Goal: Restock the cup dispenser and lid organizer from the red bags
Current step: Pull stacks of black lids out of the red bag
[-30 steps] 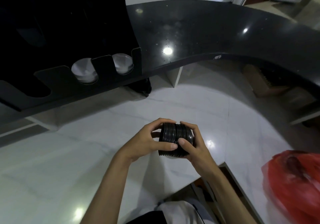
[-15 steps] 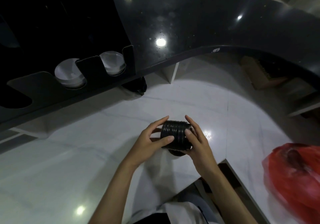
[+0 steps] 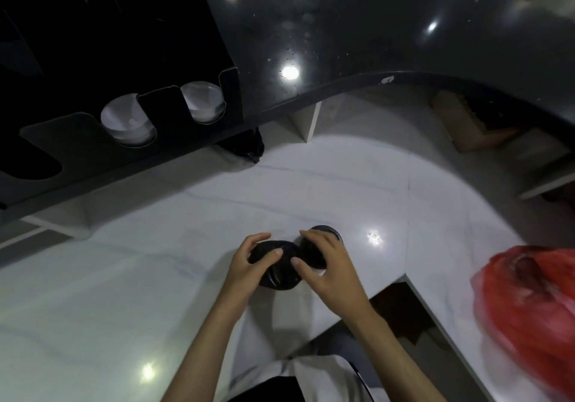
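Note:
A stack of black lids (image 3: 281,269) lies between both my hands over the white marble counter (image 3: 155,264), and it has split into two parts. My left hand (image 3: 249,264) grips the nearer part from the left. My right hand (image 3: 326,264) curls over the farther part (image 3: 311,253), whose rim shows beyond my fingers. The black lid organizer (image 3: 130,140) stands at the upper left on the dark raised counter, with clear lids (image 3: 124,118) in two of its slots. A red bag (image 3: 529,302) lies at the right edge.
A dark curved raised counter (image 3: 357,37) arcs across the back. A black bag (image 3: 249,149) sits under it near the organizer. A brown box (image 3: 460,127) rests on a shelf at the right. The counter's inner corner (image 3: 404,280) is just right of my hands.
The lid stack, held whole and sideways before, has come apart into two parts, and both hands have lowered it toward the counter. The view has shifted slightly down.

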